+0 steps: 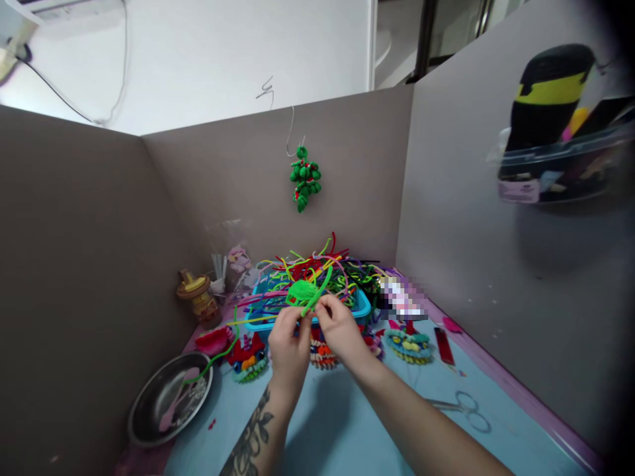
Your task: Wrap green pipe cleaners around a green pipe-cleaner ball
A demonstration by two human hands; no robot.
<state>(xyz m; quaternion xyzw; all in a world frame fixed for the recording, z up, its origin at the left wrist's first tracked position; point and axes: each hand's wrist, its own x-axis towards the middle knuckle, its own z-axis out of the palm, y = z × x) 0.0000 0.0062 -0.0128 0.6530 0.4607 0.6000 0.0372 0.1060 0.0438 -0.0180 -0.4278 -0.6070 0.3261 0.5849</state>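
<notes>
Three grey panels [223,172] wall in the bench [223,403], blue on top, purple along its edge! Behind, a white wall [238,59] glows bright, a thin cable [126,53] dangling left, a dark frame [425,39] standing upper right.

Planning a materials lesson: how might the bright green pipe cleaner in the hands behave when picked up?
The bright green pipe cleaner is probably stiff, as its free end stands up above the left hand and right hand. It looks light, being slender. It likely bends without snapping: other pipe cleaners in the blue tray curve.
</notes>
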